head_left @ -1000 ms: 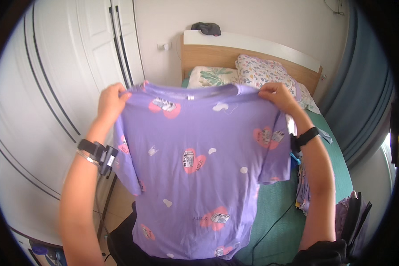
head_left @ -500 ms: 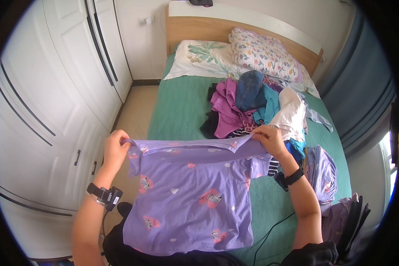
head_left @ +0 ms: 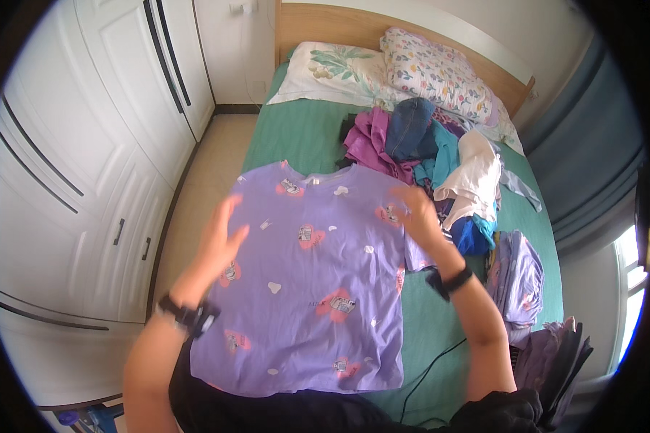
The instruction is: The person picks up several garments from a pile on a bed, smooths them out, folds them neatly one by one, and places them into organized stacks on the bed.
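A purple short-sleeved T-shirt (head_left: 303, 267) with pink patches and small white shapes lies spread out on the bed, its collar at the far end and its hem close to my body. Over the shirt's left edge, below the shoulder, my left hand (head_left: 224, 231) is open, thumb and fingers apart, holding nothing. My right hand (head_left: 417, 215) is over the right shoulder and sleeve, slightly blurred, with its fingers loose and apart and no cloth pinched in them. Both wrists wear dark straps.
A heap of mixed clothes (head_left: 412, 144) lies beyond the shirt on the green bed sheet (head_left: 296, 137). Folded purple garments (head_left: 516, 281) sit at the right, with dark clothes (head_left: 556, 361) nearer me. Pillows (head_left: 339, 72) rest at the headboard; white wardrobes (head_left: 72, 180) stand left.
The T-shirt's collar end, held up and folded over between both hands before, now lies flat toward the far end. Both hands have let go of it. The view has shifted slightly.
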A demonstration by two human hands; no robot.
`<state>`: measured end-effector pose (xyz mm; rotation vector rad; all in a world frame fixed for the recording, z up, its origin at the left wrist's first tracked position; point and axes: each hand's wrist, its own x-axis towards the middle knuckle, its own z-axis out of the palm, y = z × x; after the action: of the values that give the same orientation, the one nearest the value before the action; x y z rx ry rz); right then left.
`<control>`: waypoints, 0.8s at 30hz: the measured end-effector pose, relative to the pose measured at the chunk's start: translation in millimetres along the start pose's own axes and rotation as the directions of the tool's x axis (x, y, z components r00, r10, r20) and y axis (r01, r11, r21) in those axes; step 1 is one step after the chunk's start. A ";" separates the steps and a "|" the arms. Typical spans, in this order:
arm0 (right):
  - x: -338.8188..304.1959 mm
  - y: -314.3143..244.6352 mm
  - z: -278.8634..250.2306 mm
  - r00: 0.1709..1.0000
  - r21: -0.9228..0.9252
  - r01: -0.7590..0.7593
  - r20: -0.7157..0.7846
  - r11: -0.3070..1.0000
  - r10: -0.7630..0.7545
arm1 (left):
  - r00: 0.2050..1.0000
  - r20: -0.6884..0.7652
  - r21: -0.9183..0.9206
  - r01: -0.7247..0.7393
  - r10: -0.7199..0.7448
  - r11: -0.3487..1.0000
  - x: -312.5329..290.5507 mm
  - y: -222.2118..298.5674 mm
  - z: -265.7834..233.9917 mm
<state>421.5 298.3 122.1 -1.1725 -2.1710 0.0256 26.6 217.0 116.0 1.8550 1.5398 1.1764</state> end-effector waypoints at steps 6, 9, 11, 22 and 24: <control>-183.2 -83.9 0.1 0.833 0.198 0.109 0.516 0.974 -0.198 | 0.941 0.203 0.237 0.223 -0.272 0.946 -200.5 -42.7 -25.7; -249.9 -98.6 -23.3 0.790 -0.087 0.152 0.609 0.984 -0.068 | 0.872 0.255 0.325 0.330 -0.418 0.886 -281.3 -57.3 -40.7; -278.1 -93.4 -35.7 0.848 -0.158 -0.278 0.422 0.948 0.319 | 0.887 0.159 0.401 0.342 -0.433 0.850 -319.4 -64.2 -37.2; -377.6 -160.8 -62.0 0.536 -0.130 -0.747 0.463 0.652 0.706 | 0.813 -0.144 0.121 0.581 -0.564 0.805 -391.9 -90.6 -56.3; -385.0 -178.0 -65.6 0.567 -0.192 -0.698 0.441 0.690 0.696 | 0.805 -0.121 -0.010 0.584 -0.581 0.812 -400.1 -85.6 -61.8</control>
<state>472.6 -115.7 21.0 -2.1513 -1.9119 0.7517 -76.6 -149.3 -46.6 1.1815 2.0044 0.9743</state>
